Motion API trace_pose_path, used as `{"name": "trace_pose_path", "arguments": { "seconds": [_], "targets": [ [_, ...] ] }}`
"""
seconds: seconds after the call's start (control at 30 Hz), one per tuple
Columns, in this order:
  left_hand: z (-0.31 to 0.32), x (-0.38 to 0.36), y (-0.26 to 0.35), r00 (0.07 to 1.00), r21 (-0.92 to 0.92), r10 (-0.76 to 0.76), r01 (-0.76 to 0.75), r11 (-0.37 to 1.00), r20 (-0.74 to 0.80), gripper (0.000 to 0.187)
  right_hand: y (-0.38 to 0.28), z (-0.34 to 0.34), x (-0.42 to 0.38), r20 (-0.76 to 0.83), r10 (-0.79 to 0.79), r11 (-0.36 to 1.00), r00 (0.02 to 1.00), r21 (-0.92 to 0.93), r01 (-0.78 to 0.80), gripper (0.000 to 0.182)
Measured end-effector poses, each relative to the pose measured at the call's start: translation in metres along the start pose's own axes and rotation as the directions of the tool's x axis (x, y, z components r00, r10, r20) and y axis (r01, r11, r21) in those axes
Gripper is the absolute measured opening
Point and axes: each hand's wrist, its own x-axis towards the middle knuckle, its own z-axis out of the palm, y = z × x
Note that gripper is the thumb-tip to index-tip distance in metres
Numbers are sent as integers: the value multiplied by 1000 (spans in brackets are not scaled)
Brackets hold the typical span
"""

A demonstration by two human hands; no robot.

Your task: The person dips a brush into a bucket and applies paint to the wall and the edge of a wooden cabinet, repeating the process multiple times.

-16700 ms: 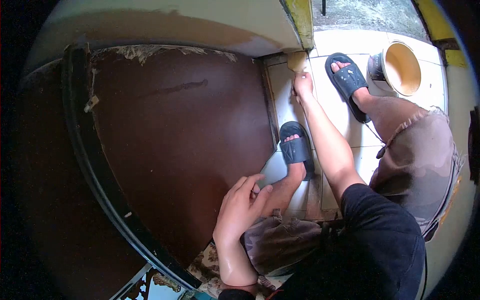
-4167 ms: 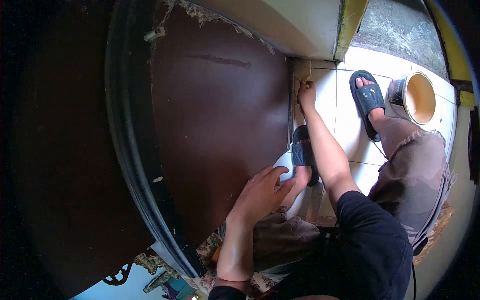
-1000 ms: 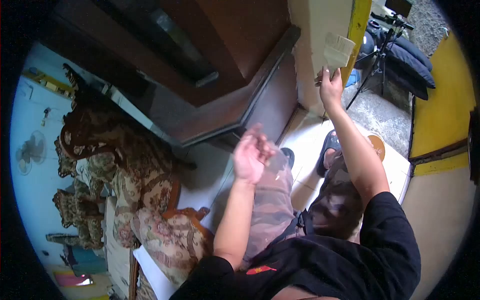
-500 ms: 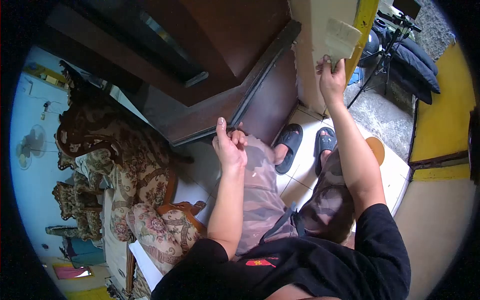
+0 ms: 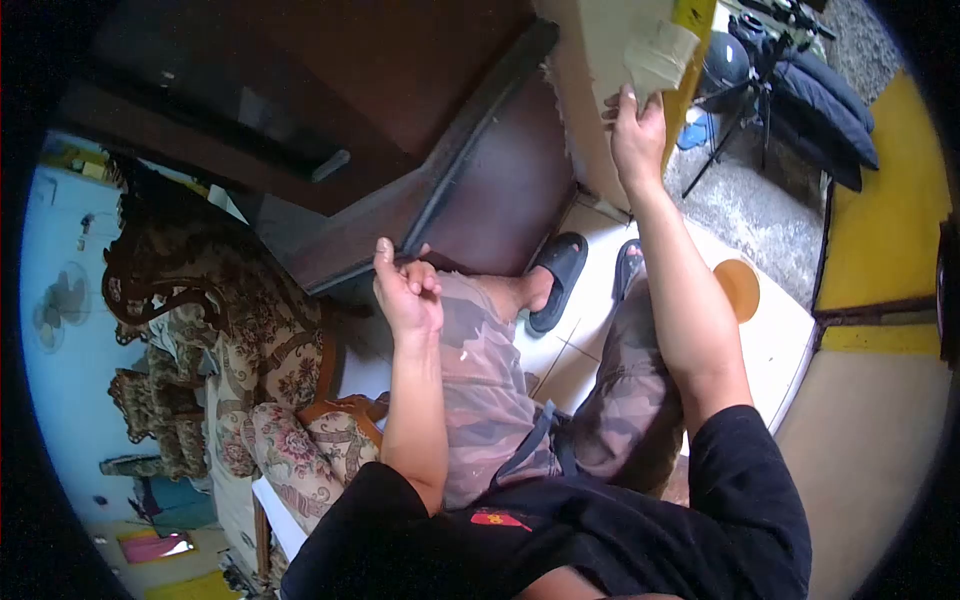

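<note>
Paintbrush up at top of view, bristles pressed flat against the beige wall edge, just beside the yellow strip. Right hand holds it from below, arm stretched up; fingers curled tight round the handle, handle itself mostly hidden inside the grip. Bristles look pale, probably loaded with beige paint, hard to tell at this angle.

Left hand free, holding nothing, raised near the lower edge of the dark brown door. Fingers folded loosely into the palm, thumb sticking up. May just touch the door's black trim; cannot tell.

Person standing, camo shorts, black shirt. Black sandal on white floor tiles; the other foot partly hidden behind the right forearm. Paint bucket on the tiles near the feet, well below the brush, beige paint inside.

Floral upholstered chairs at left. Dark cushions and a tripod stand outside at top right on grey ground.
</note>
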Motion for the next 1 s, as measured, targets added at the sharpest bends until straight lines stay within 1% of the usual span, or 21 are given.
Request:
{"name": "trace_pose_path", "arguments": {
  "seconds": [0.1,0.2,0.23,0.27,0.3,0.33,0.37,0.4,0.43,0.5,0.53,0.57,0.63,0.67,0.7,0.77,0.8,0.87,0.9,0.97,1.0],
  "targets": [
    [-4,1,-1,1000,5,-1,0,1000,30,57,-32,-30,-4,66,37,993,997,106,-44,19],
    [9,-7,-12,997,-28,72,-73,997,-26,57,-19,-44,6,42,-255,963,966,102,249,17],
    [10,-9,-17,993,63,83,-88,994,78,56,-19,-46,9,13,-366,926,931,101,363,17],
    [10,-15,-24,971,172,67,-108,979,228,51,-17,-50,3,77,-201,979,977,60,196,18],
    [15,-19,-26,838,264,43,-220,939,544,42,-16,-49,-1,127,-67,998,990,0,67,22],
    [29,-22,-24,699,422,-96,-311,851,709,31,-17,-48,-6,176,72,995,982,-75,-59,27],
    [44,-26,-24,636,673,-386,-296,678,668,28,-16,-47,-11,219,206,972,954,-160,-173,32],
    [48,-18,-30,465,739,-574,-406,539,674,31,-6,-37,-20,222,194,972,956,-176,-157,34],
    [53,-10,-37,326,715,-692,-580,391,644,39,4,-25,-32,223,186,970,957,-195,-144,37],
    [71,5,-42,247,640,-856,-759,120,453,44,27,-6,-60,231,330,913,915,-322,-248,39],
    [74,18,-57,268,691,-866,-714,116,422,42,39,-2,-77,238,329,904,914,-360,-231,38],
    [71,29,-73,364,657,-730,-738,152,578,41,51,1,-94,244,326,894,913,-393,-214,38],
    [67,38,-92,563,770,-529,-516,375,635,40,95,6,-124,179,439,837,881,-438,-328,37],
    [47,48,-117,587,756,-497,-598,265,639,37,130,12,-140,111,482,828,869,-382,-410,37],
    [38,51,-113,494,726,-687,-684,72,533,35,159,16,-153,47,528,813,848,-318,-489,37],
    [20,53,-118,419,685,-851,-721,-101,316,35,195,21,-165,44,594,777,803,-288,-560,37],
    [19,54,-115,414,689,-859,-717,-103,302,35,218,24,-174,25,536,811,844,-294,-506,34],
    [26,56,-105,437,820,-865,-570,-56,245,49,223,30,-173,25,482,829,876,-337,-446,34],
    [27,60,-105,428,818,-873,-572,-59,235,49,214,35,-167,17,493,821,870,-339,-459,34],
    [29,70,-104,476,821,-828,-570,-33,297,49,206,47,-156,-43,359,851,932,-396,-346,36],
    [31,72,-101,470,817,-832,-576,-36,295,49,218,51,-154,-29,417,868,909,-283,-407,34]
  ]
}}
